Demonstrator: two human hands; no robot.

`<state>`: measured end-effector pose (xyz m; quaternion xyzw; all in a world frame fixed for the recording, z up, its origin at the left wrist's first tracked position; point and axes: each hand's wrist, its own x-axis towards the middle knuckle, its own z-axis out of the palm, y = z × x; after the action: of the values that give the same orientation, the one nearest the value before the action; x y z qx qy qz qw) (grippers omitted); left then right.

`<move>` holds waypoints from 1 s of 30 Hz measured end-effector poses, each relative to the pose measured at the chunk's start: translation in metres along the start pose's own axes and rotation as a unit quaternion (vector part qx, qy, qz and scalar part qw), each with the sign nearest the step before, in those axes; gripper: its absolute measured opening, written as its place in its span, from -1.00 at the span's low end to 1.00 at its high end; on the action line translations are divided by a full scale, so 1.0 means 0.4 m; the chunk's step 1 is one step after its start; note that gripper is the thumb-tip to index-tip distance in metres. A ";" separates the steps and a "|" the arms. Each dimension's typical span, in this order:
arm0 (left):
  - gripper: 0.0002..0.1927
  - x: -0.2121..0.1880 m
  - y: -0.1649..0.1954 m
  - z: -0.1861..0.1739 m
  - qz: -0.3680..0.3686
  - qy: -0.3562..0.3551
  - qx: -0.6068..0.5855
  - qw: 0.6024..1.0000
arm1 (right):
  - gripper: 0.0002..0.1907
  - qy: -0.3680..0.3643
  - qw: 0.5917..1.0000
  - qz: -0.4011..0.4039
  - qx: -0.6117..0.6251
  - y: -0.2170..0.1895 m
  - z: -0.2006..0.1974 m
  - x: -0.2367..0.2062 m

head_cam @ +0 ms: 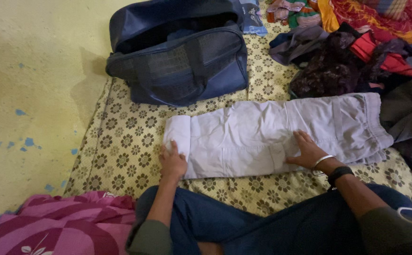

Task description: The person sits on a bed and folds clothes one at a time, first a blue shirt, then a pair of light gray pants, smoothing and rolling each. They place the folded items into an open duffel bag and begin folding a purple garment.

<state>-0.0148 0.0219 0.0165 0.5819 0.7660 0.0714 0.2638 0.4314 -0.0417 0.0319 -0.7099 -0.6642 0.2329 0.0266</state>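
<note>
Trousers point(267, 137), one pale grey pair, lie folded lengthwise across the flower-patterned bedsheet point(121, 151). I see my left hand point(173, 160) pressing flat on the rolled cuff end, grip open, clasping nothing; my right hand point(310, 151) lies spread on the middle, likewise open. One navy duffel bag point(182, 56) stands unzipped just behind. One heap of clothes point(347, 52) crowds the waistband end; one pink blanket point(59, 226) lies near my knee.
</note>
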 end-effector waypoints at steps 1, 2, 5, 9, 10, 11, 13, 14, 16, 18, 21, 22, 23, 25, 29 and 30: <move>-0.24 -0.003 0.004 -0.003 -0.005 -0.024 0.002 1.000 | 0.34 0.006 1.000 -0.008 0.006 0.002 0.001 0.000; -0.25 -0.004 0.011 -0.007 -0.011 -0.039 0.027 0.999 | 0.34 0.011 1.000 -0.017 0.012 0.004 0.002 0.001; -0.25 -0.012 0.025 -0.020 -0.025 -0.068 0.087 0.994 | 0.33 0.016 1.000 -0.020 0.014 0.006 0.006 0.003; -0.26 -0.020 0.034 -0.012 -0.020 -0.047 0.098 0.994 | 0.31 -0.002 1.000 0.001 -0.010 0.005 0.004 0.000; -0.26 -0.017 0.031 -0.007 -0.018 -0.036 0.095 0.995 | 0.31 0.005 1.000 -0.004 -0.007 0.004 0.003 -0.002; -0.26 -0.012 0.028 -0.001 -0.020 -0.032 0.084 0.996 | 0.31 0.012 1.000 -0.010 -0.004 0.003 0.002 -0.005; -0.25 0.006 0.016 0.006 -0.028 -0.023 0.061 0.997 | 0.31 0.018 1.000 -0.017 0.009 0.002 0.002 -0.008; -0.21 0.018 0.009 0.004 -0.002 0.030 0.047 0.998 | 0.31 0.018 1.000 -0.016 0.017 0.002 0.002 -0.009; -0.14 0.041 -0.010 -0.011 0.047 0.136 0.019 0.989 | 0.31 0.017 0.999 -0.015 0.024 0.007 0.001 -0.010; -0.25 0.055 -0.043 -0.049 -0.004 0.043 -0.147 0.988 | 0.31 0.017 0.999 -0.017 0.024 0.011 0.003 -0.009; -0.35 0.073 -0.061 -0.098 -0.068 -0.079 -0.292 0.951 | 0.26 0.031 0.999 -0.041 0.001 0.015 0.007 -0.005; -0.38 0.077 -0.065 -0.109 -0.089 -0.113 -0.322 0.936 | 0.26 0.031 0.999 -0.035 0.006 0.016 0.009 -0.004; -0.40 0.079 -0.066 -0.116 -0.098 -0.125 -0.341 0.927 | 0.26 0.031 0.999 -0.030 0.012 0.017 0.011 -0.003; -0.44 0.077 -0.063 -0.125 -0.117 -0.150 -0.376 0.907 | 0.26 0.036 0.999 -0.026 0.020 0.017 0.013 -0.002; -0.49 0.067 -0.047 -0.125 -0.053 -0.089 -0.430 0.897 | 0.23 0.048 0.998 -0.036 0.028 0.022 0.010 -0.002; -0.51 0.067 -0.044 -0.128 -0.070 -0.088 -0.427 0.897 | 0.22 0.048 0.998 -0.039 0.030 0.024 0.008 -0.004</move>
<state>-0.0596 0.0514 0.0440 0.3626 0.6743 0.3214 0.5573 0.4391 -0.0453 0.0260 -0.6923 -0.6822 0.2177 0.0890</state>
